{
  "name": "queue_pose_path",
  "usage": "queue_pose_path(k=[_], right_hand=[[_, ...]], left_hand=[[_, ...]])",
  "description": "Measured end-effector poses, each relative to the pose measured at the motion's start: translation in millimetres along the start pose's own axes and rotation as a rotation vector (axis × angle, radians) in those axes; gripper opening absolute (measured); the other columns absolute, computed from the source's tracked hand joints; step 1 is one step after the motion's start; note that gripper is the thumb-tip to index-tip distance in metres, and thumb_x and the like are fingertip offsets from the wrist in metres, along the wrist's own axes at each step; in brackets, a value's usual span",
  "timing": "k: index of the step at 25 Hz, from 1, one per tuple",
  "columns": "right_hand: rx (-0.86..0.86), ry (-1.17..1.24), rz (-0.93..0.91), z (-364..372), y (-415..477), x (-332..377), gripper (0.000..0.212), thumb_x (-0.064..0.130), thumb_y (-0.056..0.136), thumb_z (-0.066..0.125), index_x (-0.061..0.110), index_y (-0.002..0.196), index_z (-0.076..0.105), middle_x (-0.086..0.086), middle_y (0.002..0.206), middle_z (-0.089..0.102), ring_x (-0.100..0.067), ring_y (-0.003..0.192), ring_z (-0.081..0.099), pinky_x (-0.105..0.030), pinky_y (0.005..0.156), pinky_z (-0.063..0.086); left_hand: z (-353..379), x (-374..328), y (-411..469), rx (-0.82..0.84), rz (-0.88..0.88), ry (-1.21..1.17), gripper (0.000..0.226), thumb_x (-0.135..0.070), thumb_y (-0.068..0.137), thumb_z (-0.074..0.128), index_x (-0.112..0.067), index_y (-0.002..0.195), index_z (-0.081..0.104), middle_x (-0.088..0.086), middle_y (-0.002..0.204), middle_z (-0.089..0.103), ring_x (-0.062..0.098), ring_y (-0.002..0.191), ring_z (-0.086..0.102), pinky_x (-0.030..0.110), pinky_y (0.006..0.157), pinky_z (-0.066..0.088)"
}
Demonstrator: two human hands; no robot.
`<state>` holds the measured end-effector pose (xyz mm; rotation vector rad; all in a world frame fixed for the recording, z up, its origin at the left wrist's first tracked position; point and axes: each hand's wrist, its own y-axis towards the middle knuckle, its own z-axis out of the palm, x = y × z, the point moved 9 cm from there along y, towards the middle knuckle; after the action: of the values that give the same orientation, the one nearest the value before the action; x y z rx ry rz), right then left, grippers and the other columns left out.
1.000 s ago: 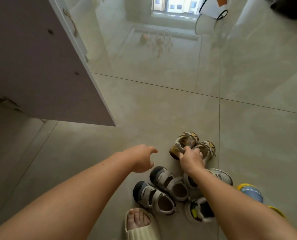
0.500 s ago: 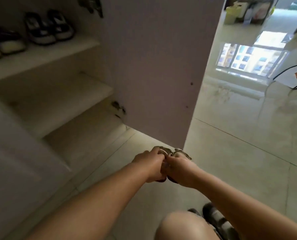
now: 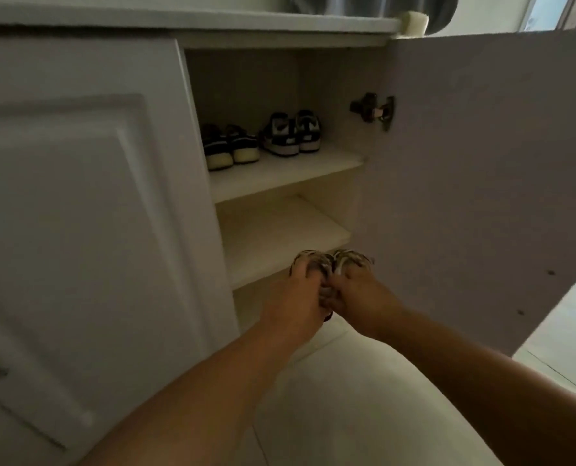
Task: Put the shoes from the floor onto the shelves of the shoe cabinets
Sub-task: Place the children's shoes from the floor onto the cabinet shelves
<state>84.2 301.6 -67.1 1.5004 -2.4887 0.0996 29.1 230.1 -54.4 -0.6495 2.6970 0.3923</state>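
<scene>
Tan shoes [image 3: 348, 255] look light and floppy-strapped to me. My left hand [image 3: 296, 292] and right hand [image 3: 360, 294] each curl round one's upper, near the lower shelf [image 3: 279, 230] edge.

White cabinet [image 3: 212, 23]: left door [image 3: 78, 213] closed, raised panel; right door [image 3: 481, 179] swung open, metal hinge [image 3: 375, 109] on its inner face. Pale floor tile [image 3: 565, 327] lower right. Daylight through window strip [image 3: 545, 10] top right.

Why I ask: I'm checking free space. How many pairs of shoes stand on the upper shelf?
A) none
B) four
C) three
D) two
D: a dark pair and a black-and-white pair stand side by side on the upper shelf.
</scene>
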Motion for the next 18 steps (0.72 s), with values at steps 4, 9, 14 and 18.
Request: queue_pose_path(k=[4,9,14,18], right_hand=[[-0.058,-0.096,-0.08,2.6,61.8,29.0,0.036,0.033,0.094,0.045,0.024,0.129,0.05,-0.009,0.135,0.035,-0.028,0.125,0.038,-0.039,0.095,0.046],[0.042,0.185,-0.203,51.0,170.2,41.0,0.047,0.042,0.089,0.036,0.012,0.103,0.068,-0.016,0.115,0.056,-0.035,0.116,0.049,-0.035,0.102,0.037],[0.045,0.332,-0.234,88.6,242.3,37.7,0.034,0.03,0.081,0.051,0.004,0.089,0.071,-0.016,0.097,0.065,-0.025,0.091,0.054,-0.024,0.078,0.033],[-0.032,0.499,-0.317,81.2,268.6,54.8,0.035,0.027,0.078,0.043,0.008,0.08,0.072,-0.014,0.085,0.066,-0.024,0.079,0.055,-0.028,0.067,0.037]], left_hand=[[-12.2,50.7,21.8,-0.134,-0.193,0.17,0.058,-0.032,0.087,0.062,-0.023,0.14,0.04,0.0,0.153,0.022,0.026,0.121,0.043,0.036,0.089,0.046],[8.2,132.2,89.3,-0.103,-0.389,0.146,0.064,-0.019,0.095,0.052,-0.012,0.15,0.021,0.006,0.158,0.009,0.027,0.137,0.027,0.036,0.109,0.033],[25.8,191.5,137.6,-0.103,-0.53,0.231,0.057,-0.027,0.085,0.053,-0.009,0.137,0.037,0.019,0.141,0.031,0.039,0.122,0.044,0.05,0.093,0.046],[24.6,225.2,158.4,0.024,-0.697,0.277,0.061,-0.03,0.097,0.039,-0.013,0.151,0.015,0.018,0.158,0.008,0.036,0.144,0.017,0.056,0.109,0.031]])
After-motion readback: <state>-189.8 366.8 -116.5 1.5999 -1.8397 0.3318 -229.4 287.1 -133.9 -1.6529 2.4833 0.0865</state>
